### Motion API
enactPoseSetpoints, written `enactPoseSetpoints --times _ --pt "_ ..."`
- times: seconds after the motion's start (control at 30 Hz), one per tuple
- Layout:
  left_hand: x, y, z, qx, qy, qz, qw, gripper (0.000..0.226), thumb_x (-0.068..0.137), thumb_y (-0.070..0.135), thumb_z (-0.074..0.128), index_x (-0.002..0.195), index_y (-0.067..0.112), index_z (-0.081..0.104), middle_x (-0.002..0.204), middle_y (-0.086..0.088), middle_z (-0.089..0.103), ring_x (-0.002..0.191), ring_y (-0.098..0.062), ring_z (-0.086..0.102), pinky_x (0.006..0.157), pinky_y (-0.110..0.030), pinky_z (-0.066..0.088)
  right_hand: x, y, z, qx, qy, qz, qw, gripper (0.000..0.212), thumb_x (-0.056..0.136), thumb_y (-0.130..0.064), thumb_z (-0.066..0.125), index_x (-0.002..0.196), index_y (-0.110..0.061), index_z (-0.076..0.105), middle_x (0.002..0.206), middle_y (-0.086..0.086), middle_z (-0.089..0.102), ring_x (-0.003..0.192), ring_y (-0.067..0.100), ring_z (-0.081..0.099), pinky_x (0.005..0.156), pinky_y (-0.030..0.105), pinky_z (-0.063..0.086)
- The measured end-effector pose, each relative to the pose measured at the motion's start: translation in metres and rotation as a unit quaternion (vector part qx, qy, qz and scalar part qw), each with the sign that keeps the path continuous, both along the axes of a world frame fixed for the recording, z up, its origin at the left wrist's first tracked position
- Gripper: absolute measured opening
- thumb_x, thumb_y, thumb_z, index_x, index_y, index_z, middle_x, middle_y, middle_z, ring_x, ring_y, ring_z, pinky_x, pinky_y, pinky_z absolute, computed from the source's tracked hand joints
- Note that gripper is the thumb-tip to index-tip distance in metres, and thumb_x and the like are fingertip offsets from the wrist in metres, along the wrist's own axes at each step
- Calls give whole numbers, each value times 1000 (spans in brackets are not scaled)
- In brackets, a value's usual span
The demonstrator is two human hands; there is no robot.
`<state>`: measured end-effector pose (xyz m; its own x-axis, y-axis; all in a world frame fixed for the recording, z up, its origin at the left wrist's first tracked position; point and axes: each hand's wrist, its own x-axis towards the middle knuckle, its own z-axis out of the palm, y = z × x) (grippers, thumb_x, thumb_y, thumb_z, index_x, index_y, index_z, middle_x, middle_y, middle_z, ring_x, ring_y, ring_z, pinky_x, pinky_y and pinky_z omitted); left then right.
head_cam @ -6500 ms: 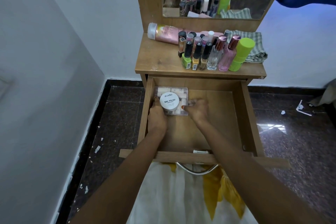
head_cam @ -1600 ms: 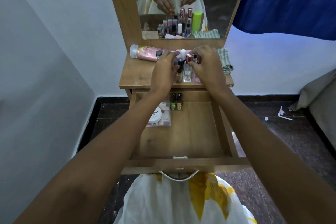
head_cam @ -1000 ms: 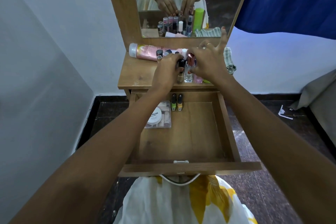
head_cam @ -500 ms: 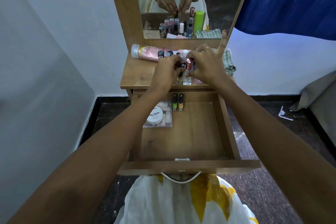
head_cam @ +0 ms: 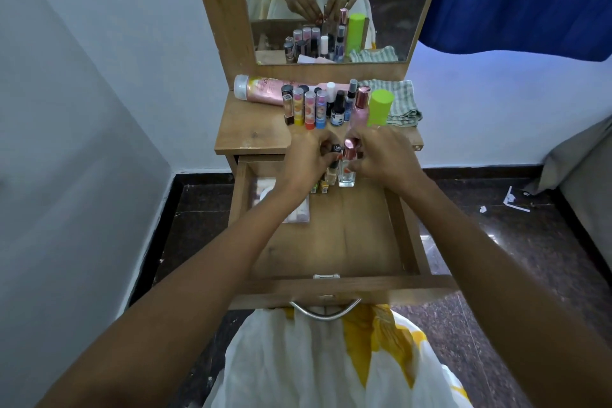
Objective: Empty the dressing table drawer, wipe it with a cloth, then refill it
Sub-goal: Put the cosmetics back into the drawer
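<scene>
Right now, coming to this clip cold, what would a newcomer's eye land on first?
Above the far end of the open wooden drawer, the left hand pinches a small beige bottle with a black cap, and the right hand a clear glass bottle with a rose-gold cap. Behind them a crowd of cosmetics stands on the wooden dressing-table top, its lime-green cylinder container brightest, beside a folded green-striped cloth.
</scene>
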<state>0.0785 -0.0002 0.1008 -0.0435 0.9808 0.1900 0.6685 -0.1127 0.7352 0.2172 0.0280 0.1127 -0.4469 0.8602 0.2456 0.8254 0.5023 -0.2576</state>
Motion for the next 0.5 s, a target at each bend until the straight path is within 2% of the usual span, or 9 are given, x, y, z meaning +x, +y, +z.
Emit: enactPoseSetpoints --times 0.13,0.27,0.5 --pt "13 -2 -23 -28 -32 8 999 19 78 -1 66 96 1 66 90 -16 69 80 -23 64 77 -29 50 9 -6 -20 -37 4 -25 999 30 74 -20 70 102 -14 61 99 11 67 95 32 60 69 32 41" --pt "21 0 -44 -46 -45 15 998 21 79 -4 63 100 0 65 95 -14 70 86 -24 66 79 -27 50 14 -3 -42 -58 5 -56 997 29 77 -21 66 104 -16 58 96 8 68 96 28 61 68 30 38" --pt "26 10 -65 -46 -13 20 999 22 81 -2 60 101 5 65 98 -11 70 88 -25 65 80 -36 51 14 12 -70 -105 31 -79 991 27 76 -21 66 102 -17 57 93 7 68 92 30 63 68 32 41"
